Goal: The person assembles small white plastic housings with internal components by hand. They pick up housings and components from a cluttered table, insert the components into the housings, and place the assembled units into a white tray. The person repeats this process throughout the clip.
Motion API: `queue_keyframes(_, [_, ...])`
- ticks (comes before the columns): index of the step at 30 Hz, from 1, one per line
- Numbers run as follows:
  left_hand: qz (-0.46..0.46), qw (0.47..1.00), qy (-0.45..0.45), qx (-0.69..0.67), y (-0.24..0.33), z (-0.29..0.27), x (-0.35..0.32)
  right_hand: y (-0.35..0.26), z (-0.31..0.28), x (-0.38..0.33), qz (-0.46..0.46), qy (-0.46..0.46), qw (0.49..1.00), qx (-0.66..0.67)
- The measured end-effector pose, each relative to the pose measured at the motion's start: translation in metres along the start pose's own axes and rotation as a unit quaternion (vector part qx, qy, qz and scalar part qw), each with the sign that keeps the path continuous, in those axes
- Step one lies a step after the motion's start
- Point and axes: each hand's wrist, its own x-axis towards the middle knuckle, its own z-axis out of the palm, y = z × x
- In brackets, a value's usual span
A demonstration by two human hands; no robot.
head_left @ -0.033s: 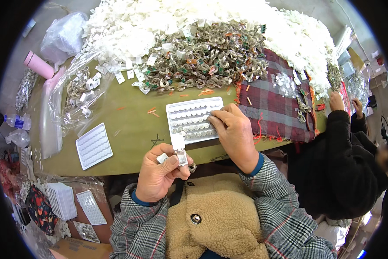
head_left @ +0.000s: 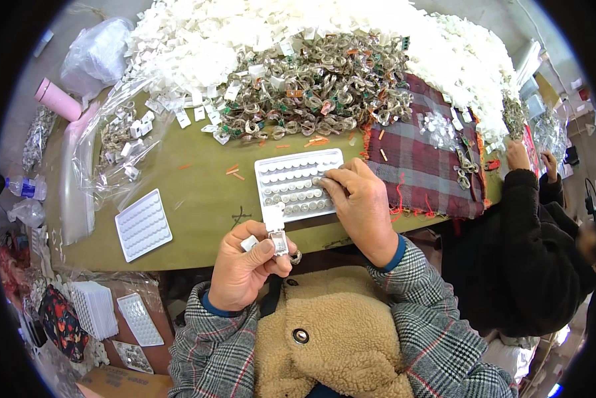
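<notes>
My left hand (head_left: 241, 268) grips a small white plastic case (head_left: 279, 243) with its lid swung up, baring a compartment. A second white piece (head_left: 249, 243) sits between its fingers, and a coil of thin cable (head_left: 296, 257) hangs beside the fingertips. On the table just ahead lies a white pocketed tray (head_left: 299, 158); silvery button cells (head_left: 299, 197) fill its nearer rows. Thumb and forefinger of my right hand (head_left: 364, 209) are pinched at the tray's middle row, on what looks like one button cell, mostly hidden by the fingertips.
A second white tray (head_left: 144, 225) lies to the left. Behind are a heap of coiled cables (head_left: 318, 86) and a large pile of white cases (head_left: 178, 40). A plaid cloth (head_left: 421, 152) lies right, near a co-worker's dark sleeve (head_left: 523, 232). A pink bottle (head_left: 59, 101) stands far left.
</notes>
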Motion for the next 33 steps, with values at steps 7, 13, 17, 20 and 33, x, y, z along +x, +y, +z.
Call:
queue_keyframes(7, [0.0, 1.0, -0.014, -0.027, 0.0, -0.008, 0.006, 0.004, -0.006, 0.014, -0.003, -0.014, 0.999, 0.05])
queue_keyframes(13, [-0.006, 0.999, -0.004, -0.039, 0.002, -0.007, 0.011, 0.015, 0.0, 0.021, -0.123, -0.064, 0.989, -0.047])
queue_keyframes(17, [0.002, 0.998, -0.009, -0.055, 0.0, -0.006, 0.011, 0.017, -0.004, 0.021, -0.17, -0.07, 0.981, -0.053])
queue_keyframes(20, [0.013, 0.998, 0.019, -0.061, -0.003, -0.006, 0.008, 0.007, -0.008, 0.02, -0.152, -0.065, 0.984, -0.07])
queue_keyframes(33, [0.054, 0.998, 0.04, 0.0, -0.025, 0.011, -0.018, -0.068, -0.012, -0.047, -0.168, -0.082, 0.972, 0.141])
